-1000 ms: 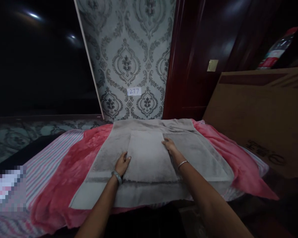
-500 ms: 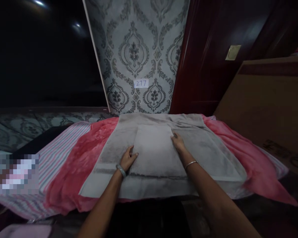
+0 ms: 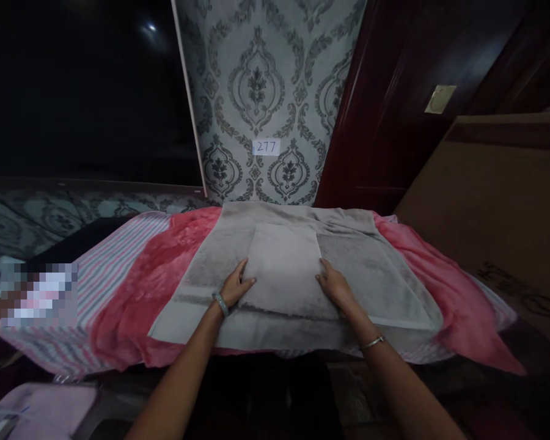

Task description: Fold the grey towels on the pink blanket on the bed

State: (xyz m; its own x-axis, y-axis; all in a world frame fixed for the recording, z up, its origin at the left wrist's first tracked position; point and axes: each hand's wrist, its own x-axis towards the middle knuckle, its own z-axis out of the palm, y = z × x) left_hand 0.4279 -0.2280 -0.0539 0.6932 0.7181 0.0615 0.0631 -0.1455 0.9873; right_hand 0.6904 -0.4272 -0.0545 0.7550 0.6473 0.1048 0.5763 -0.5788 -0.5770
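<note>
A light grey folded cloth lies flat in the middle of a larger grey towel, which is spread out. My left hand rests at the cloth's left edge, thumb and fingers apart. At its right edge is my right hand, fingers stretched forward along the border and the thumb over the cloth. Neither hand has anything lifted. A pink plush blanket shows beneath the towel on both sides.
Under the blanket lies a striped pink, grey and white cover. A dark screen stands at the back left, and a large cardboard box on the right. A paper marked 277 is on the patterned wall.
My right hand has slid down along the cloth's right edge, towards me. My left hand stays at the left edge. The view has shifted slightly.
</note>
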